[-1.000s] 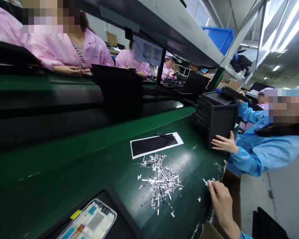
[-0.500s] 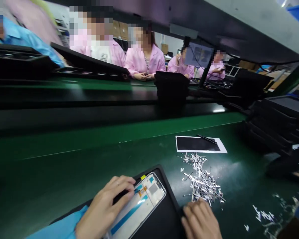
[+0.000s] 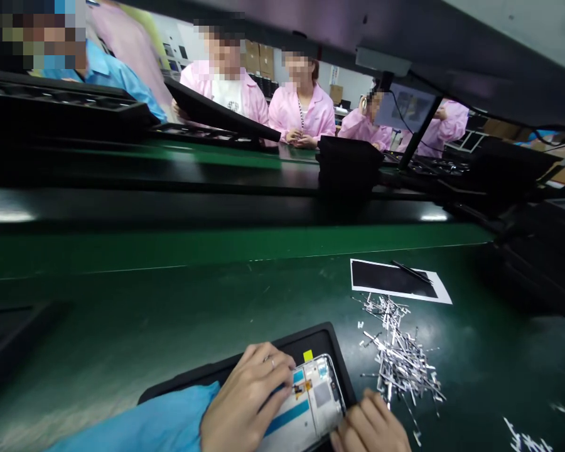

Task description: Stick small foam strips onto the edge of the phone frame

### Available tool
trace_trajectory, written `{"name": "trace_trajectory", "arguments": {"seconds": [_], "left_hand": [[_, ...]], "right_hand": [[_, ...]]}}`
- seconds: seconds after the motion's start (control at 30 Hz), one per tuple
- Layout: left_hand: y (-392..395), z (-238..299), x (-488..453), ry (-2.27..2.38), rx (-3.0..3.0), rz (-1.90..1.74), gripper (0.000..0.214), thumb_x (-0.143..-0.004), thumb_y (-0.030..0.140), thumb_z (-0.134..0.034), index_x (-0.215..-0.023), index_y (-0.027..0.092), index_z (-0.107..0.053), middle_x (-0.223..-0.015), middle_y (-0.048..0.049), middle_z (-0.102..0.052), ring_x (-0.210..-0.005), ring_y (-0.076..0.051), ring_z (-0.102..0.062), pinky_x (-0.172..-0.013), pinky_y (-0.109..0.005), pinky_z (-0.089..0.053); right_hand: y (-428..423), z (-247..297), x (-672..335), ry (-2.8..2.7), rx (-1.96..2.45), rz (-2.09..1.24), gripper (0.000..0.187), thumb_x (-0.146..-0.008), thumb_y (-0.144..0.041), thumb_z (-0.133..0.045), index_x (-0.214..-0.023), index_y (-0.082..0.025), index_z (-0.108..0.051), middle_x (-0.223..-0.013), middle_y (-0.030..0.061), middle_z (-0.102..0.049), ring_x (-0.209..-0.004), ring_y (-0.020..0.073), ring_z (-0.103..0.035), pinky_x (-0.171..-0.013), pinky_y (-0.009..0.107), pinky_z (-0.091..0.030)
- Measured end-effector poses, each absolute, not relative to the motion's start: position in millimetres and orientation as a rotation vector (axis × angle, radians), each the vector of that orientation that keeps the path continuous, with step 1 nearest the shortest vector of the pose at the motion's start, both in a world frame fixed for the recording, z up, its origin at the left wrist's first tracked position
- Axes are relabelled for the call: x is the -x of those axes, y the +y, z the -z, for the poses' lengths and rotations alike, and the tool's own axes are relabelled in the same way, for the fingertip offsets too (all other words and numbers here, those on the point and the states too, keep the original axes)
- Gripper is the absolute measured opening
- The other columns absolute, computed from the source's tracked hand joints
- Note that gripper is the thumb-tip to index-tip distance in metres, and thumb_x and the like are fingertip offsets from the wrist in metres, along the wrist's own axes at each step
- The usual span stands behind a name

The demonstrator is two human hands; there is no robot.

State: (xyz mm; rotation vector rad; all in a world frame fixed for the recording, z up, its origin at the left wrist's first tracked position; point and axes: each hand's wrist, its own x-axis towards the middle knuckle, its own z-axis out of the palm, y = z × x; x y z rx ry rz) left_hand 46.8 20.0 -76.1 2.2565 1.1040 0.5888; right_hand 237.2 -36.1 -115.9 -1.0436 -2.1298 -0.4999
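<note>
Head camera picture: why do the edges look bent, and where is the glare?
Head view: the wide lens bows the green bench and overhead shelf; lamp glare streaks the dark conveyor; the left hand and phone frame stay fairly sharp.

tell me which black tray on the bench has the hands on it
The near black tray holding the phone frame: left hand and right hand rest there. The far-left tray is untouched.

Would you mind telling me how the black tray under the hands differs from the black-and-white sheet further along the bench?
The black tray is a thick moulded holder with a raised rim; the sheet lies thin and flat. The tray carries an opened phone frame touched by the left hand and right hand; the sheet bears only a thin dark tool. The tray is all black; the sheet has a white border. Both rest on the green bench.
</note>
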Motion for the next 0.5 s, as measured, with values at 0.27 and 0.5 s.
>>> {"name": "trace_trajectory", "arguments": {"seconds": [0.27,0.5], "left_hand": [[22,61,-57,1.212,-2.261,-0.487,0.022,-0.085,0.021,-0.039,-0.068,0.02,-0.053,-0.068,0.0006,-0.054,-0.067,-0.017,-0.046,-0.065,-0.031,-0.034],[25,75,-75,1.304,-2.268,-0.477,0.022,-0.082,0.018,-0.04,-0.064,0.018,-0.05,-0.065,0.0007,-0.055,-0.065,-0.017,-0.046,-0.065,-0.032,-0.032]], "right_hand": [[-22,93,-239,-2.05,1.284,0.088,0.025,-0.083,-0.004,-0.035,-0.062,-0.015,-0.044,-0.059,0.0023,-0.044,-0.058,0.0133,-0.039,-0.056,0.028,-0.033],[-30,104,-238,-2.143,1.226,0.107,0.021,-0.079,-0.003,-0.034,-0.082,-0.008,-0.054,-0.078,0.0104,-0.052,-0.07,0.0183,-0.043,-0.068,0.035,-0.037]]}}
